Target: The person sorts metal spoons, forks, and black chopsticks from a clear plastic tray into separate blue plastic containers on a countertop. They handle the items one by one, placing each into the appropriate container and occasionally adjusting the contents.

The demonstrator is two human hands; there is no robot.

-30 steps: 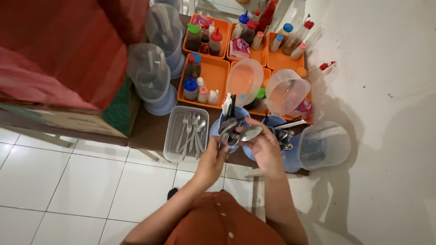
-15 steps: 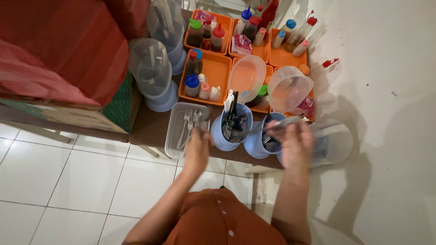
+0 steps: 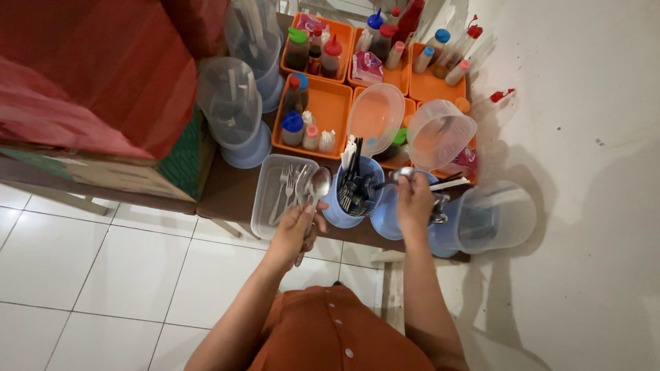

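A spoon (image 3: 317,184) is held upright in the left hand (image 3: 297,230), fingers closed around its handle, bowl uppermost, above the near end of the clear tray (image 3: 263,213) of cutlery at the table's front edge. A second spoon (image 3: 401,176) is gripped by the right hand (image 3: 415,203), fingers closed on it, over the blue holder (image 3: 382,218) near the front edge. A fuller blue holder (image 3: 337,209) is seen between the hands. Orange trays (image 3: 328,110) of sauce bottles are ranged along the far side. A clear tub (image 3: 496,216) lies at the right end.
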